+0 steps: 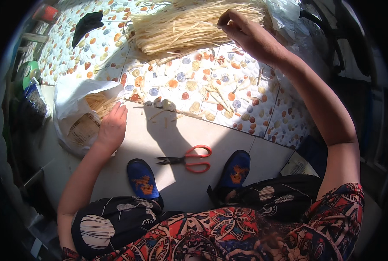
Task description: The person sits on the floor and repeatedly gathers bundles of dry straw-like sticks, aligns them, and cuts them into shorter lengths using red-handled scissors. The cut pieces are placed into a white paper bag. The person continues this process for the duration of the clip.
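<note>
A thick bundle of pale, flat dried strips (pixel 180 32) lies on the pebble-patterned floor tiles. Over its right part is my right hand (pixel 243 32), thumb and forefinger pinching one pale strip. At the left stands a white plastic bag (pixel 73 93) with more strips (pixel 99 102) inside; my left hand (pixel 114 125) is at its right rim, fingers near the strips. Whether that hand grips anything is not clear. Red-handled scissors (pixel 190 159) lie on the plain tile between my feet, their blades slightly apart and pointing left. Short strip pieces (pixel 218 94) are scattered on the patterned tiles.
My blue shoes (pixel 144 179) flank the scissors. A crumpled translucent plastic sheet (pixel 285 23) lies right of the bundle. A black object (pixel 86 27), a red container (pixel 46 13) and a green object (pixel 30 73) are at the left. A low tile edge crosses the floor.
</note>
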Tool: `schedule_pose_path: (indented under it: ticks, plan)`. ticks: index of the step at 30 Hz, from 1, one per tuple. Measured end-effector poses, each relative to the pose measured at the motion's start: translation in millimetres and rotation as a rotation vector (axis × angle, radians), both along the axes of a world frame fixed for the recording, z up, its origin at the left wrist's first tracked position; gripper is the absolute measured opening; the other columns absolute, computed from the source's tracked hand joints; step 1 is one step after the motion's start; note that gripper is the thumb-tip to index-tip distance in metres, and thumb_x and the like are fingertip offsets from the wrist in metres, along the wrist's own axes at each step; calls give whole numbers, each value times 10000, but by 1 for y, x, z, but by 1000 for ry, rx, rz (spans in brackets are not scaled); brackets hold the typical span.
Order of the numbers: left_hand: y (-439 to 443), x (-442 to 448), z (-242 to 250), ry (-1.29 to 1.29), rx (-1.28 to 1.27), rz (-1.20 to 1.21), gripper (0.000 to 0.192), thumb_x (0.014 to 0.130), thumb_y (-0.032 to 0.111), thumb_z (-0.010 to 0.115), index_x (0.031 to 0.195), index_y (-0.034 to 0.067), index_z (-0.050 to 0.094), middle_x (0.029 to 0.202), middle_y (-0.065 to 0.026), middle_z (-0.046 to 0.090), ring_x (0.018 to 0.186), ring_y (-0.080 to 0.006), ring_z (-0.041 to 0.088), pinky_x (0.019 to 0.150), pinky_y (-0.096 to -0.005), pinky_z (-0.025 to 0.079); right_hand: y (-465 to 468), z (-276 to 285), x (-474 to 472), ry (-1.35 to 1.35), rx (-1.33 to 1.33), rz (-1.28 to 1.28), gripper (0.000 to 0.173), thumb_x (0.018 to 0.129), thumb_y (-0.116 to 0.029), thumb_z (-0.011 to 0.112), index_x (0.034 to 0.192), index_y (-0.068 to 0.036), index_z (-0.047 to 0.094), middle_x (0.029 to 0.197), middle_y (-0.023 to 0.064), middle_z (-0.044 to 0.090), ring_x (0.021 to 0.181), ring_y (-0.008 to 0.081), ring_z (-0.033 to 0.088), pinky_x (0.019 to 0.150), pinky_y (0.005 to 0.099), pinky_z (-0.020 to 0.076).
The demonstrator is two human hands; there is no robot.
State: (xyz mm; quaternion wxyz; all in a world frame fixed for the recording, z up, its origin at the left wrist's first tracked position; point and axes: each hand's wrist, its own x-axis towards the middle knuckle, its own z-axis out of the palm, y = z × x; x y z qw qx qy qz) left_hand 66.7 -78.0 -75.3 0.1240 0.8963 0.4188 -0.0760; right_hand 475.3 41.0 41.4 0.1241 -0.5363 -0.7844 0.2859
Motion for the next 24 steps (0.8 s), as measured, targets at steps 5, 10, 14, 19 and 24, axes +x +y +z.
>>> schedule_pose_path:
  ticks: [5,10,14,19,24]
  plan:
    - [10,1,65,-464,82,353,231,819,68,687,1010,72,557,1055,-104,553,984,-312,550,866,-429,446,-56,-54,-60,-78,-124,224,288,973,-33,455,1228,-8,587,1075,190,606,934,315,647,817,415,524]
    - [22,-6,88,263,362,506,774,735,1,708,1423,144,383,1164,-100,422,1034,-273,481,908,-417,415,-82,-82,-158,233,-157,308,390,911,42,508,1288,-45,559,1045,189,551,896,340,622,777,423,513]
    - [23,-25,97,44,145,740,749,738,-51,657,1430,120,427,1093,-125,453,1008,-280,500,920,-398,439,-97,-91,-227,385,-63,424,539,795,93,524,1309,-68,537,1031,182,524,871,340,624,747,425,518]
    - [23,-44,129,-63,75,724,465,764,-57,625,1216,52,597,946,-144,533,855,-295,564,832,-405,480,-109,-110,-325,441,169,441,248,820,-45,572,1063,0,555,1025,182,545,886,336,625,710,412,531]
    - [34,-47,130,-180,175,648,179,825,6,621,1003,10,606,869,-147,573,790,-316,584,763,-421,488,-89,-115,-419,1130,123,276,272,822,-143,565,1057,-28,641,1167,156,583,1031,331,573,983,434,431]
